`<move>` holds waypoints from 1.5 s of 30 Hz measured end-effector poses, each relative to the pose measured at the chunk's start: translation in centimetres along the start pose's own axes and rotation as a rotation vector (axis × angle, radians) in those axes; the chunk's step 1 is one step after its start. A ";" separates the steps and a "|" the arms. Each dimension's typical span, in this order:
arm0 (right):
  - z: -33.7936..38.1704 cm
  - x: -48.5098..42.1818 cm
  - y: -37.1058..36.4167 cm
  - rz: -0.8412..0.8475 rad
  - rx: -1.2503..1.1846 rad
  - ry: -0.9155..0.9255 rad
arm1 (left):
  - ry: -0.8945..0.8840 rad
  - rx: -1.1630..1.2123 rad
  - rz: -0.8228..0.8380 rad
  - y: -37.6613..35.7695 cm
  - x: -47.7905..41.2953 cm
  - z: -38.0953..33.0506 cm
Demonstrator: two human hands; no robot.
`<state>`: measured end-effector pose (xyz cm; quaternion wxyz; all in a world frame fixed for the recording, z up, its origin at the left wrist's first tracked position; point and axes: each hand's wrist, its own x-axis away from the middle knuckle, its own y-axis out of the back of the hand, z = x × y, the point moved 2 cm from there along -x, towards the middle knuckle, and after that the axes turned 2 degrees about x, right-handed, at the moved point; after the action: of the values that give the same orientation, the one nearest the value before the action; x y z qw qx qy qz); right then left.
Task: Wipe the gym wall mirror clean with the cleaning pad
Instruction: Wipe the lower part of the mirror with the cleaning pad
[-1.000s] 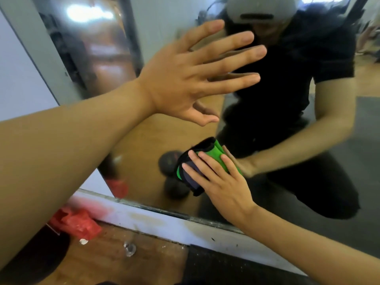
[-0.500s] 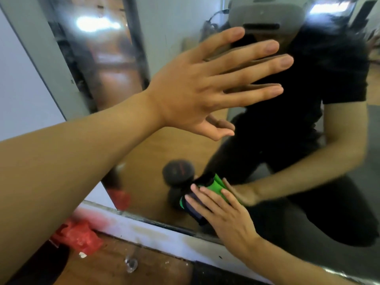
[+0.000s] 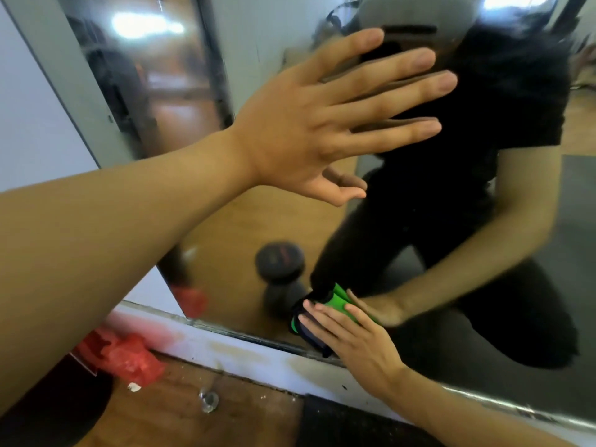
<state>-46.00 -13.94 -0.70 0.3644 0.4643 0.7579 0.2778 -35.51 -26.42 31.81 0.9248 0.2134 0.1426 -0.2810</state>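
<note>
On the floor at the near left lies a crumpled red bag (image 3: 124, 356); whether anything is in it cannot be told, and no other container shows. Right of it, the left hand (image 3: 309, 124) is spread flat with straight, splayed fingers, held up at the mirror (image 3: 225, 240) and gripping nothing; whether the palm actually touches the glass is unclear. Compared with a second ago it sits a little higher and further right. Low at the right, the right hand (image 3: 358, 343) presses the green and dark cleaning pad (image 3: 317, 312) against the glass with straight fingers laid over it. The pad has slid down from mid-glass to just above the mirror's bottom edge, so this downward stroke looks nearly finished. The next pass probably needs a shift sideways to fresh glass.
</note>
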 end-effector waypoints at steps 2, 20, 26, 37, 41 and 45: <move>-0.7 -1.4 1.5 -0.050 0.035 -0.011 | 0.000 -0.007 0.014 0.1 0.1 0.1; 1.6 5.6 -5.1 0.058 0.074 0.085 | -0.044 -0.025 0.013 -2.1 2.4 -5.5; -4.1 -2.6 4.8 -0.397 -0.003 -0.211 | -0.034 0.014 -0.006 -2.1 2.4 -5.6; -6.4 16.9 -4.0 0.042 0.128 -0.140 | -0.007 -0.009 -0.026 -2.2 2.4 -5.7; -3.1 10.3 -1.8 -0.051 -0.117 -0.282 | 0.000 -0.009 -0.039 -2.2 2.4 -5.6; 1.1 -0.4 1.4 -0.191 -0.118 -0.209 | -0.023 -0.035 -0.044 -2.1 2.3 -5.7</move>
<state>-44.25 -13.66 -0.14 0.4929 0.3943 0.7388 0.2362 -35.70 -26.29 25.33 0.9235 0.1909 0.1414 -0.3011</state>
